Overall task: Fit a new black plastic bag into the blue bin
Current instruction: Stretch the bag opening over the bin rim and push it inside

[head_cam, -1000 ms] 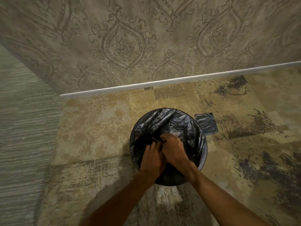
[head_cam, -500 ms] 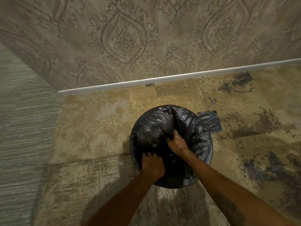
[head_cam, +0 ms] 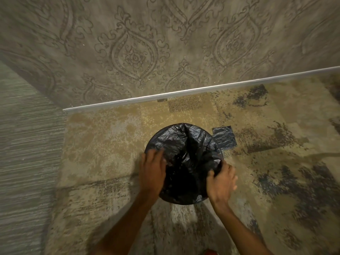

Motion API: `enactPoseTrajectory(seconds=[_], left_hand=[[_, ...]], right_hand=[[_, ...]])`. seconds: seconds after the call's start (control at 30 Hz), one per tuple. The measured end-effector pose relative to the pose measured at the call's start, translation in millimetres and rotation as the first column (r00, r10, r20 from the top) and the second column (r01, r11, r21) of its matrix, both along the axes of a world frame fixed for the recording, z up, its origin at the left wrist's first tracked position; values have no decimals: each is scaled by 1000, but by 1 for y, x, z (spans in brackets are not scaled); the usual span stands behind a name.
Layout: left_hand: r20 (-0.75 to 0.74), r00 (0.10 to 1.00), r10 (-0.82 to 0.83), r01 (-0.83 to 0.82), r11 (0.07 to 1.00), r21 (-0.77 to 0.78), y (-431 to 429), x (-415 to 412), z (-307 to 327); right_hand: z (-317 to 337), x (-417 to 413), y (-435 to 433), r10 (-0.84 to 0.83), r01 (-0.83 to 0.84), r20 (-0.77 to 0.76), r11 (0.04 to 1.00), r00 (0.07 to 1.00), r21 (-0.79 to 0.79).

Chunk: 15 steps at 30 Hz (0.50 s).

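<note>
A person's left hand (head_cam: 152,173) lies flat on the near-left edge of a crinkled black plastic bag (head_cam: 185,155), its fingers (head_cam: 156,155) spread loosely and pressing the film, not pinching it. The right hand (head_cam: 221,181) sits at the near-right edge, its fingers (head_cam: 211,174) curled and clamped on a gathered fold of the bag. The bag covers the mouth of the round bin (head_cam: 184,202), which stands on a mottled beige and dark patterned carpet (head_cam: 103,144) near a white skirting strip (head_cam: 184,92) and a grey damask-patterned wall (head_cam: 132,52); the bin's blue body is almost wholly hidden by plastic. A folded dark plastic square (head_cam: 225,138) lies on the carpet just beyond the bin. The risk from here appears to be the thin film tearing if the right hand tugs too hard, or the far edge slipping into the bin while only the near side is held.
</note>
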<state>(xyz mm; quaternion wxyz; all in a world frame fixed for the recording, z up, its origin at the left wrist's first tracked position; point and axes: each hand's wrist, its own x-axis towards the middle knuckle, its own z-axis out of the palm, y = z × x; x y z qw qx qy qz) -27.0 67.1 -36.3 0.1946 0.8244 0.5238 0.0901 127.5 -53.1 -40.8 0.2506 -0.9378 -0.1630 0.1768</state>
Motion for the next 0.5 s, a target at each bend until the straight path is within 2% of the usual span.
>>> enactPoseTrajectory(seconds=[0.07, 0.17, 0.23, 0.3, 0.4, 0.5], left_hand=[[60, 973, 223, -221, 975, -28, 6, -16, -5], [129, 900, 416, -375, 891, -258, 3, -32, -13], [132, 873, 470, -396, 839, -373, 2, -39, -16], [132, 858, 496, -401, 807, -433, 2, -45, -15], [217, 802, 557, -342, 725, -598, 2, -51, -15], [272, 735, 622, -297, 655, -695, 12, -65, -44]], right_hand=[[2, -4, -10, -6, 7, -37, 1000, 999, 31], [4, -3, -14, -169, 205, -228, 967, 959, 148], [-1, 1, -19, -201, 330, -458, 918, 866, 222], [-7, 6, -25, -190, 421, -604, 867, 774, 267], [-3, 11, -31, -165, 508, -728, 814, 666, 281], [1, 8, -33, -95, 490, -756, 812, 648, 317]])
